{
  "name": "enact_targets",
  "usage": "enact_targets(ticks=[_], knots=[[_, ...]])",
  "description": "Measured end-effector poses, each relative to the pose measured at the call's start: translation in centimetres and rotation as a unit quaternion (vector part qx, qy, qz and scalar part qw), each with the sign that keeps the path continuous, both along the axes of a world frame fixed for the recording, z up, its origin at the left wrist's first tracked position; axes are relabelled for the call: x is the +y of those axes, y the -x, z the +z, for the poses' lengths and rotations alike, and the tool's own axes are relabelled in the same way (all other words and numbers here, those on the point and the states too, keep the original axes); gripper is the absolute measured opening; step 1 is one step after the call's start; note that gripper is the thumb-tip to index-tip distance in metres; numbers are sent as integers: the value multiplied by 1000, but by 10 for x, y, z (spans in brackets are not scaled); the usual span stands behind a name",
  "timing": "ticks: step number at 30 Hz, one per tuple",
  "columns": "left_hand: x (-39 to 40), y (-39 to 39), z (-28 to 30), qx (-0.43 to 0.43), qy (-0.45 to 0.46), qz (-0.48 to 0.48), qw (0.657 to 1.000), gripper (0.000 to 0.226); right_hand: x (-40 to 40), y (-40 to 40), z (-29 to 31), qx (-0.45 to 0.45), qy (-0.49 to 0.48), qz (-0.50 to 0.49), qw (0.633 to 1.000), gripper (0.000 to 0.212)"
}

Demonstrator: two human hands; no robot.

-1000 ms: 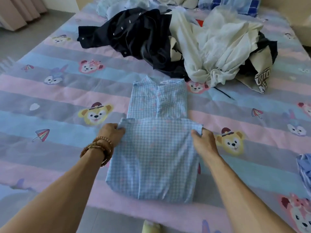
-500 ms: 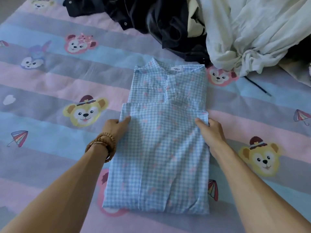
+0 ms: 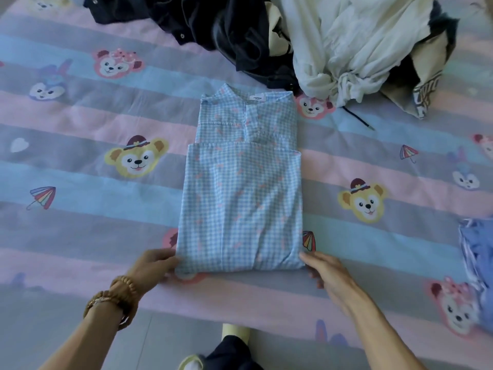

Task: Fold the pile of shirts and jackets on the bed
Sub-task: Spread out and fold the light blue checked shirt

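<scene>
- The pastel-striped cartoon bedsheet (image 3: pixel 80 124) is filling the frame, with the unfolded heap of dark and cream garments (image 3: pixel 306 41) lying at upper centre.
- The half-folded blue gingham cotton shirt (image 3: pixel 240 193) is lying flat at centre.
- The left hand (image 3: pixel 153 265) and right hand (image 3: pixel 324 271) are touching its lower corners; whether they are pinching cannot be told. For a neat fold, both corners should probably be lifting together.

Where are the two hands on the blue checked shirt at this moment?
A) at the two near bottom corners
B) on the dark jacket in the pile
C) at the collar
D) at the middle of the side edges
A: the left hand and right hand each touch a near corner of the blue checked shirt, far from its collar.
</scene>
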State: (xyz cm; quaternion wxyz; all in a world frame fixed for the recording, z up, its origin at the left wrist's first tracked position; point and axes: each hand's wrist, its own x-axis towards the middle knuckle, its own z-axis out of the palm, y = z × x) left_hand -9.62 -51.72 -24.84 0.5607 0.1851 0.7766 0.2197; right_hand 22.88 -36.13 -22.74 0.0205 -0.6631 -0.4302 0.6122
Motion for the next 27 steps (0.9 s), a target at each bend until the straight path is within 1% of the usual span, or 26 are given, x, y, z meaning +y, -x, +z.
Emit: enact_targets(ticks=[2, 3, 4, 6, 8, 11, 14, 18, 21, 25, 27], knots=[[-2, -4, -2, 72, 6, -77, 994, 21, -18, -5, -2, 34, 36, -2, 999, 16], [-1, -6, -1, 84, 6, -94, 992, 23, -26, -4, -2, 52, 43, -2, 998, 14], [0, -9, 0, 77, 9, -96, 992, 21, -34, -1, -2, 66, 39, -6, 997, 11], [6, -14, 6, 22, 24, -48, 998, 13, -39, 8, 0, 84, 11, -30, 996, 11], [5, -15, 14, -21, 11, 21, 999, 14, -44, 9, 2, 97, -38, -58, 993, 11], [-4, -5, 17, -2, -48, 95, 994, 23, -46, -7, 3, 107, -69, -106, 986, 19], [-18, 1, 13, 29, -58, 82, 995, 26, -52, -22, -1, 88, -48, -110, 989, 18], [-30, -1, 0, 37, -56, 87, 994, 25, -60, -29, -13, 63, -49, -116, 990, 19], [-36, -3, -9, 25, -52, 101, 993, 23, -64, -31, -20, 60, -41, -150, 986, 16], [-36, -2, -9, 17, -14, 70, 997, 21, -59, -27, -21, 82, 10, -217, 973, 10], [-25, 0, -2, -7, 8, 56, 998, 20, -48, -19, -18, 88, 15, -200, 976, 16]])
